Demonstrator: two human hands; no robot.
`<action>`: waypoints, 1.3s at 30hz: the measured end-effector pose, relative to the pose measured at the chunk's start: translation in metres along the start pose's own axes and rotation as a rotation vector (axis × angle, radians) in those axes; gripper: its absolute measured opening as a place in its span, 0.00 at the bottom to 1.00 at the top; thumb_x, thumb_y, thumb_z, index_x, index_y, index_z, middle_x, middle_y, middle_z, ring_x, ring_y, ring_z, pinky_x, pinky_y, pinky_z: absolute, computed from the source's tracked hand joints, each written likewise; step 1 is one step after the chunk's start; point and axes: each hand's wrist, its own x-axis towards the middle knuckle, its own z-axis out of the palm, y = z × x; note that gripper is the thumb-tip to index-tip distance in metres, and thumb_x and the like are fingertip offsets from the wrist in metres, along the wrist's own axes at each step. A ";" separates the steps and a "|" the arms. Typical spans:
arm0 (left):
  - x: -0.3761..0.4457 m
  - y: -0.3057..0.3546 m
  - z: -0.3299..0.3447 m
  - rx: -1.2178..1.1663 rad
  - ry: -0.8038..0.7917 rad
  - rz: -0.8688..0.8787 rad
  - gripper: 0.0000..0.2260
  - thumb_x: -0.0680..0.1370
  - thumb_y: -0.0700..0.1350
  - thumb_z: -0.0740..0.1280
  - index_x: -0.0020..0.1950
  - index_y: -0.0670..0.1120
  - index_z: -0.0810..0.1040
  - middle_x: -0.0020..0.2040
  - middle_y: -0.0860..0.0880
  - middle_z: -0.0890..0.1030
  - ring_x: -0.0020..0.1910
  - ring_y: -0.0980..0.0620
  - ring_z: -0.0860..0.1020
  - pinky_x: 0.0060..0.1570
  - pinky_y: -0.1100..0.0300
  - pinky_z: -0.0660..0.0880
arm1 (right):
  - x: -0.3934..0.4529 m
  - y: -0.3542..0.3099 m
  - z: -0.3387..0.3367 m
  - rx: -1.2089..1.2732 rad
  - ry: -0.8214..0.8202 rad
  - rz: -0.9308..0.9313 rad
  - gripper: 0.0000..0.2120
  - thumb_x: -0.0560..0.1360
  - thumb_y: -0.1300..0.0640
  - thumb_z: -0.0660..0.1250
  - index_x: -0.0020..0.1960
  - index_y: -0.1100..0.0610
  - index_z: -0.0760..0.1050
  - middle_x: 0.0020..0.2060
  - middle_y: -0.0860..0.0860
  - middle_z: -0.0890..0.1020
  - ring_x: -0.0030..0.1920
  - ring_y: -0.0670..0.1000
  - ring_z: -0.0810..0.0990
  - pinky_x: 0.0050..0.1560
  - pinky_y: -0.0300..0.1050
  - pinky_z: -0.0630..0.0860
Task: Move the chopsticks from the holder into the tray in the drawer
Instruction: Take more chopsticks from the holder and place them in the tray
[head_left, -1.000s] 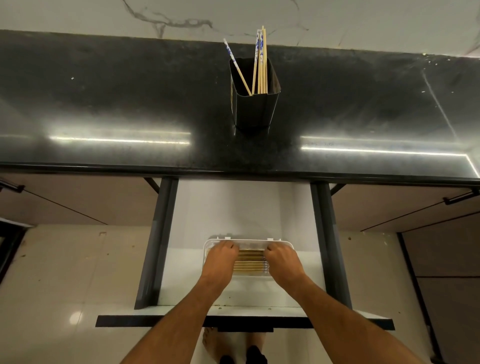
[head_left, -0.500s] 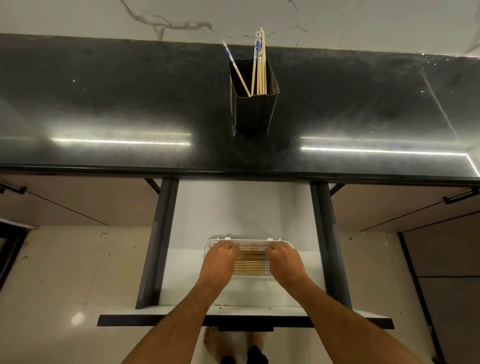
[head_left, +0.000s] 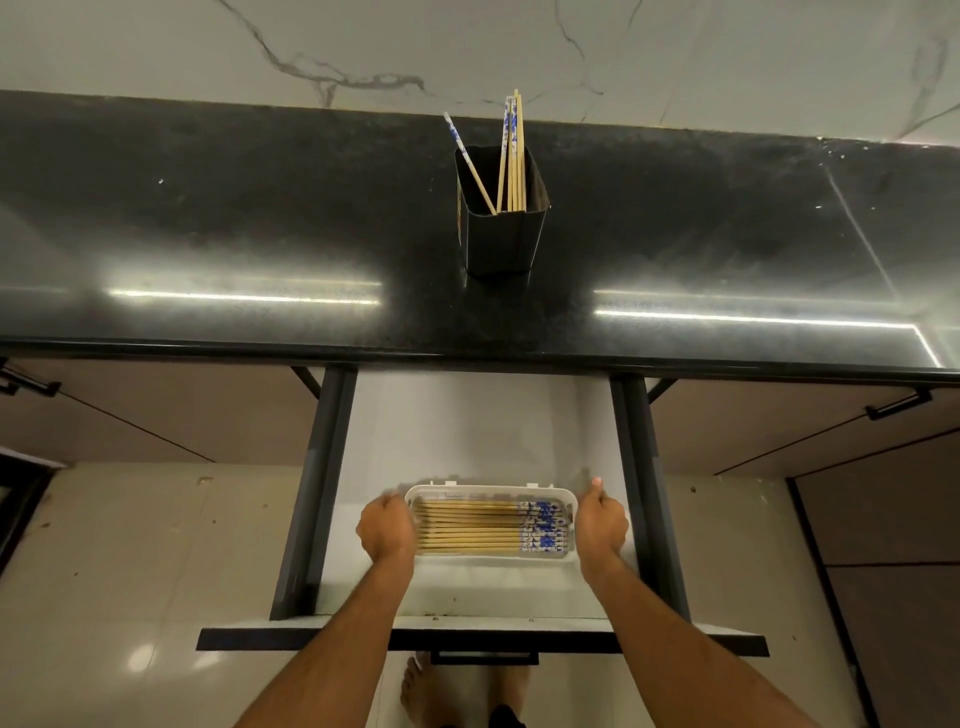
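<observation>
A white tray (head_left: 488, 490) lies in the pulled-out drawer (head_left: 467, 431), filled with several wooden chopsticks (head_left: 467, 530) lying side by side, blue-patterned ends to the right. My left hand (head_left: 387, 527) sits at the tray's left end with curled fingers, and my right hand (head_left: 601, 522) at its right end, thumb up. Whether either hand grips the rim is not clear. On the black counter stands a dark holder (head_left: 501, 228) with several chopsticks (head_left: 511, 156) still upright in it.
The black stone counter (head_left: 260, 234) runs across the view, its front edge overhanging the drawer's back part. Dark drawer rails (head_left: 317, 493) flank the drawer. Closed cabinet fronts with handles (head_left: 896, 405) sit on both sides. My feet show below the drawer front.
Both hands have moved off the chopsticks in the middle of the tray, outward to the tray's two ends. The row of chopsticks now lies uncovered.
</observation>
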 end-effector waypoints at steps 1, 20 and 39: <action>-0.002 0.001 0.001 0.006 -0.013 0.003 0.15 0.84 0.48 0.61 0.46 0.40 0.82 0.43 0.41 0.83 0.40 0.46 0.79 0.38 0.56 0.75 | -0.003 0.000 0.002 -0.025 -0.010 0.004 0.22 0.85 0.47 0.53 0.45 0.60 0.77 0.37 0.56 0.82 0.35 0.51 0.81 0.32 0.41 0.74; -0.013 0.008 -0.003 0.150 -0.108 0.118 0.17 0.84 0.50 0.57 0.46 0.44 0.81 0.44 0.44 0.83 0.42 0.48 0.80 0.39 0.56 0.76 | -0.013 -0.007 0.009 -0.401 -0.117 -0.177 0.19 0.85 0.47 0.55 0.49 0.59 0.76 0.44 0.57 0.83 0.41 0.52 0.83 0.40 0.43 0.81; -0.075 0.214 -0.050 0.363 0.033 1.134 0.18 0.84 0.47 0.61 0.71 0.41 0.74 0.66 0.44 0.79 0.66 0.47 0.76 0.68 0.53 0.72 | -0.062 -0.209 -0.029 -0.696 0.256 -1.183 0.25 0.82 0.48 0.62 0.72 0.64 0.70 0.66 0.61 0.77 0.68 0.60 0.75 0.70 0.55 0.72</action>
